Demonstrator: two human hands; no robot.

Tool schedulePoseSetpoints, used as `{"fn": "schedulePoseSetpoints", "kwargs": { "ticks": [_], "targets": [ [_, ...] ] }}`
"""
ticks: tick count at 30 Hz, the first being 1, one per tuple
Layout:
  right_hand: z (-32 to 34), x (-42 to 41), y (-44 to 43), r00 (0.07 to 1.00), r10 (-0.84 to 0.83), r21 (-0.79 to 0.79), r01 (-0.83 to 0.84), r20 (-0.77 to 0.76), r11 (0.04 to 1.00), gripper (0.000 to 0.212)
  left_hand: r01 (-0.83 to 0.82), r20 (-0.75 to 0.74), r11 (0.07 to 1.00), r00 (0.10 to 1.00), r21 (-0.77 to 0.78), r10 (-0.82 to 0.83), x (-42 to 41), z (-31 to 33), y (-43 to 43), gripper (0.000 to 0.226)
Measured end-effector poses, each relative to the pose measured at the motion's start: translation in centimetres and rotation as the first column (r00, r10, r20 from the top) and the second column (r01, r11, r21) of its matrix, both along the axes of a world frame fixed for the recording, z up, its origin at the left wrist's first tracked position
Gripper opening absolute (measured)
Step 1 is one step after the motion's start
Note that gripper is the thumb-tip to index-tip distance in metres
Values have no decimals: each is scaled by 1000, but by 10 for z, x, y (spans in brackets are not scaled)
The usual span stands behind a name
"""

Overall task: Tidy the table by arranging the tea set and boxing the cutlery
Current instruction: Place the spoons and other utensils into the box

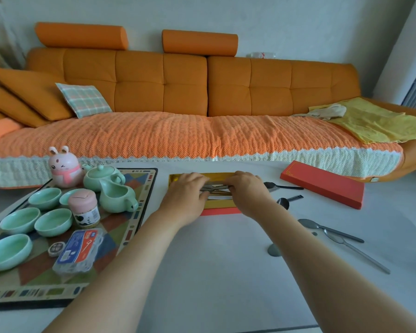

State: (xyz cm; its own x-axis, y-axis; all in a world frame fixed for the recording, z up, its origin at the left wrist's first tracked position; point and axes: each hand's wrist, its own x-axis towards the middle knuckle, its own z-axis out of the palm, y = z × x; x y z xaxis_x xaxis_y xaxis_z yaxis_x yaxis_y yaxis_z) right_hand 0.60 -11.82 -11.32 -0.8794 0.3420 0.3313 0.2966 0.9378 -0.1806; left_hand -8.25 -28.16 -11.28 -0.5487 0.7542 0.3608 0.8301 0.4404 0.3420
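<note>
Centrally, left hand (186,197) and right hand (249,192) fingers (204,195) pinching cutlery (216,187) over gold box (175,177), spoons (310,223), red lid (322,188) beside, teacups (54,222) left

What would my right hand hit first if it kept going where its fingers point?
Likely the left hand: the right hand points leftward along the cutlery both grip over the gold box, fingertips nearly meeting; depth is unclear.

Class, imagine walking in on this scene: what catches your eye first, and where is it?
The long orange sofa fills the background behind the table. At centre, the left hand and right hand hold cutlery over a gold-lined box. Mint-green cups crowd the patterned mat at left.
</note>
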Motion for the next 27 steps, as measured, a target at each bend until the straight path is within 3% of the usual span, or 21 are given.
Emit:
{"fn": "schedulePoseSetpoints", "kwargs": {
  "ticks": [6,11,18,23,27],
  "targets": [
    [2,-9,2,999,-25,39,24,22,999,38,21,-31,985,999,-171,-27,2,-6,6,45],
    [0,-1,1,995,87,-103,-81,53,991,32,36,-1,984,999,-175,-37,2,-3,7,41],
    [4,16,1,990,136,-168,-129,26,977,31,38,-24,981,999,-189,-43,6,-5,5,47],
    [18,39,8,985,134,-132,-148,-104,980,36,70,-143,996,987,-52,-77,22,0,13,40],
    [33,70,14,995,89,-237,-79,33,968,33,146,-196,988,971,40,-136,48,4,25,17]
  ]
}}
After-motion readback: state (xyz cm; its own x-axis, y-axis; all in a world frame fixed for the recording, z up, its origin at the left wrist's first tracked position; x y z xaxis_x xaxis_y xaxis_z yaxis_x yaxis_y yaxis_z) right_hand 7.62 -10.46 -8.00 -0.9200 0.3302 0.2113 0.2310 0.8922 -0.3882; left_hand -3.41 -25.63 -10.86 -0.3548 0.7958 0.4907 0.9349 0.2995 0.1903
